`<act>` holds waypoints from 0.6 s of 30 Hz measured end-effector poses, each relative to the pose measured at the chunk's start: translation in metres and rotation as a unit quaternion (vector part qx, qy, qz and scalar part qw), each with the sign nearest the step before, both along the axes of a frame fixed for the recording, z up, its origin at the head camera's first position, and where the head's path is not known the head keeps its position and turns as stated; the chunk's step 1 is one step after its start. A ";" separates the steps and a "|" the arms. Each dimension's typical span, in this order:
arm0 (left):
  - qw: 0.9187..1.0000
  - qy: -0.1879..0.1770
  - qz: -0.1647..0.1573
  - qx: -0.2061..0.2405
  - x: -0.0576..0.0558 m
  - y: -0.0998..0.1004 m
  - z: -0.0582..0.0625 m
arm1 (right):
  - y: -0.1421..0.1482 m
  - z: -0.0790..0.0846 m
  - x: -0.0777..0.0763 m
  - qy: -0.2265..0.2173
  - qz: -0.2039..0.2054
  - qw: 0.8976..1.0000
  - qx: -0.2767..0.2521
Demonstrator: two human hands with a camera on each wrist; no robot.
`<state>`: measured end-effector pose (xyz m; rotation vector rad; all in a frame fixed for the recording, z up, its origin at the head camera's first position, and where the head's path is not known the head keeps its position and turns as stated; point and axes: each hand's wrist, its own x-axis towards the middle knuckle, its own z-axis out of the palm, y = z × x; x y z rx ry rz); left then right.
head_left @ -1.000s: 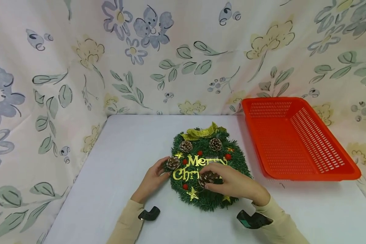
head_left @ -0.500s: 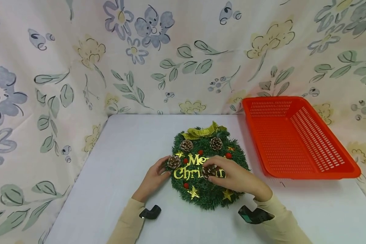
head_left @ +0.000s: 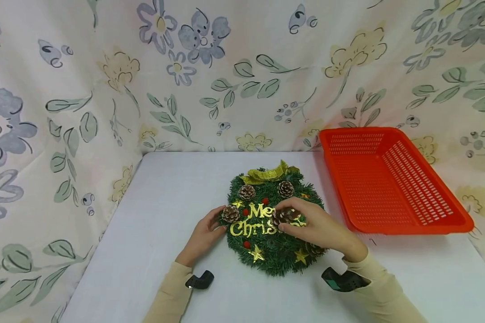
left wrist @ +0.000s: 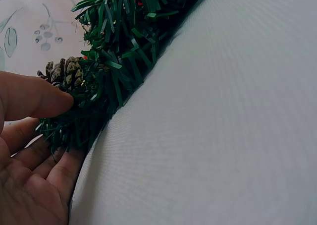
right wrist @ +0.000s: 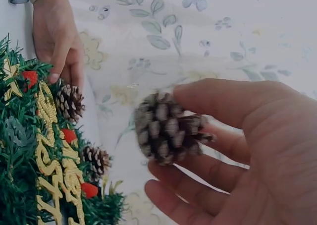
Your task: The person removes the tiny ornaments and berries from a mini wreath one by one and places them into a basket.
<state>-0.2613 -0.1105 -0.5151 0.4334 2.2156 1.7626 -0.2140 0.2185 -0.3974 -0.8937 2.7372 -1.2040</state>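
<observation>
A green Christmas wreath [head_left: 266, 260] lies on the white table, with gold "Merry Christmas" lettering [head_left: 248, 229], gold stars and red balls. My left hand [head_left: 204, 235] grips its left rim beside a pine cone [head_left: 230, 214]; in the left wrist view the thumb [left wrist: 42, 98] is on top and the fingers are beneath. Over the lettering, my right hand [head_left: 317, 224] holds a loose pine cone [right wrist: 166, 128] between thumb and fingers, apart from the wreath in the right wrist view. Another pine cone [head_left: 314, 249] shows at the wreath's lower right, partly hidden by that hand.
A red plastic basket [head_left: 462, 224] with slotted walls stands to the right of the wreath. Floral cloth [head_left: 234, 89] hangs behind and at the sides of the table. A gold bow [head_left: 266, 175] and two more pine cones sit at the wreath's top.
My right hand has moved a little right and up, carrying the pine cone. The pine cone at the wreath's lower right has come into view. My left hand has stayed at the rim.
</observation>
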 end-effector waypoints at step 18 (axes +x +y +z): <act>1.000 0.005 0.013 -0.012 0.001 0.000 0.000 | 0.004 0.020 -0.008 0.026 -0.013 0.999 -0.018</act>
